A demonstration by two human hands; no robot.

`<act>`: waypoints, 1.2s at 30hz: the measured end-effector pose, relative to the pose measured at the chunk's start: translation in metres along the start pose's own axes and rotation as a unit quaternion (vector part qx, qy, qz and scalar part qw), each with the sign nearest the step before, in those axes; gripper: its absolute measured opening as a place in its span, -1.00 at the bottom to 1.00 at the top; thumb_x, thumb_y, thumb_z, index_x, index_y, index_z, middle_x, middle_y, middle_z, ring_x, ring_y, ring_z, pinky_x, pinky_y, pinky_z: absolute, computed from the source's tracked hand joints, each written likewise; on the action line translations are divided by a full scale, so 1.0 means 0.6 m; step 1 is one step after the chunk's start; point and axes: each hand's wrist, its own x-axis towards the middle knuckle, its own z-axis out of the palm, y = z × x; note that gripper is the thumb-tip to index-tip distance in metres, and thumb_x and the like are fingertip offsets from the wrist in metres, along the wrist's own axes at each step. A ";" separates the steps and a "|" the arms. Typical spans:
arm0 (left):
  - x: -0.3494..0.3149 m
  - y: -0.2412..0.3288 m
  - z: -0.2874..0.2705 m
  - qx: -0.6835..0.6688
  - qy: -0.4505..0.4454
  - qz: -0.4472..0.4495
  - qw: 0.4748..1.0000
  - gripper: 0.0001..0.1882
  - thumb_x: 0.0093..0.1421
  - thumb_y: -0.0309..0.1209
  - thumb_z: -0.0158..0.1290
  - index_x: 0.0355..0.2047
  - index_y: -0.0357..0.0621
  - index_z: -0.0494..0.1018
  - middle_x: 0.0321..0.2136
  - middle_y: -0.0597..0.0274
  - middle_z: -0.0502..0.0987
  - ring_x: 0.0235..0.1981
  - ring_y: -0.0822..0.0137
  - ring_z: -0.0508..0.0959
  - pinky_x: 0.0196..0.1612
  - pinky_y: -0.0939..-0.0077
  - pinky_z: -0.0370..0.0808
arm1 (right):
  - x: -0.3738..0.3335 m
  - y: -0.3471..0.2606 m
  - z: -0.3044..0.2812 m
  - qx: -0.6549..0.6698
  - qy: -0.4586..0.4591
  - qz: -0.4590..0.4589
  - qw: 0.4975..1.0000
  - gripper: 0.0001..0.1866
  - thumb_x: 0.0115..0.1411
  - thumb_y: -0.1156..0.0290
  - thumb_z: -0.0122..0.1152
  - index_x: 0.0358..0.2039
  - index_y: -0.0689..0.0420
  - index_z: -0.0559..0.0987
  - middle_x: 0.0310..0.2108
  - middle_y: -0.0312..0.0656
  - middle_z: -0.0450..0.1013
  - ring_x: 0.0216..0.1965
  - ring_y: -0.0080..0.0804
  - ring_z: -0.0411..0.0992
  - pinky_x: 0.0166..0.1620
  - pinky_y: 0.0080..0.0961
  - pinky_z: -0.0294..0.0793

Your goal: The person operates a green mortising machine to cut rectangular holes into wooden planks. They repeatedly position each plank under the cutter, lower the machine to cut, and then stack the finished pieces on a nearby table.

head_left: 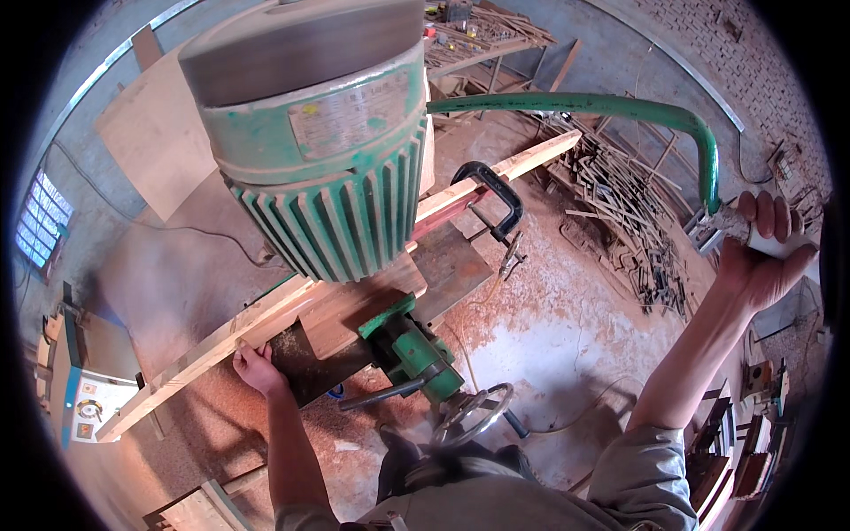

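My right hand [763,248] is raised at the right, its fingers wrapped round the pale grip [792,246] at the end of a bent green lever [620,106]. The lever runs to a big green ribbed motor [332,212], which hangs over the work. My left hand [258,367] is closed at the near edge of a long wooden beam [199,350] lying diagonally under the motor. A black C-clamp [509,199] sits around the beam farther along. Below the motor, a green vise-like clamp [412,354] stands against a brown wooden block [363,314]. The motor hides the cutting spot.
A metal handwheel [474,414] and a dark lever handle [385,396] sit close to my body. Many thin wood offcuts [633,217] are heaped at the right. Sawdust covers the floor [540,345]. A cluttered wooden bench [491,44] stands at the back, a white-fronted machine [93,407] at the left.
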 end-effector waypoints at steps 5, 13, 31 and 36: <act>-0.012 0.012 0.010 -0.011 0.021 0.006 1.000 -0.80 0.19 -0.24 0.00 -0.35 -0.10 0.35 -0.41 0.32 0.47 -0.47 0.51 0.45 -0.43 0.66 0.42 | -0.033 0.004 -0.013 0.011 0.019 -0.003 1.000 -0.59 -0.09 0.04 0.34 -0.52 0.01 0.34 -0.62 -0.42 0.13 -0.54 -0.50 0.11 -0.36 -0.42 0.07; -0.014 0.011 0.011 -0.001 0.017 0.005 1.000 -0.78 0.19 -0.23 0.00 -0.34 -0.11 0.32 -0.40 0.33 0.45 -0.45 0.51 0.43 -0.39 0.64 0.41 | -0.116 0.010 -0.044 0.044 0.004 0.000 0.999 -0.63 0.00 0.05 0.28 -0.49 -0.03 0.32 -0.60 -0.43 0.14 -0.52 -0.53 0.13 -0.32 -0.47 0.08; -0.014 0.016 0.011 0.002 0.002 0.008 1.000 -0.80 0.20 -0.25 -0.02 -0.34 -0.11 0.34 -0.41 0.33 0.46 -0.47 0.53 0.43 -0.42 0.64 0.41 | -0.325 0.003 -0.159 -0.050 0.055 0.116 0.990 -0.64 0.03 0.02 0.20 -0.30 -0.03 0.38 -0.29 -0.20 0.36 -0.03 -0.06 0.25 0.14 -0.03 0.02; -0.014 0.013 0.010 -0.014 0.010 0.014 1.000 -0.82 0.21 -0.27 -0.03 -0.39 -0.10 0.38 -0.43 0.35 0.46 -0.49 0.53 0.43 -0.42 0.63 0.42 | -0.396 0.008 -0.189 -0.074 0.079 0.169 0.980 -0.62 0.05 0.04 0.18 -0.24 0.00 0.39 -0.18 -0.12 0.34 0.05 -0.06 0.20 0.19 -0.03 -0.02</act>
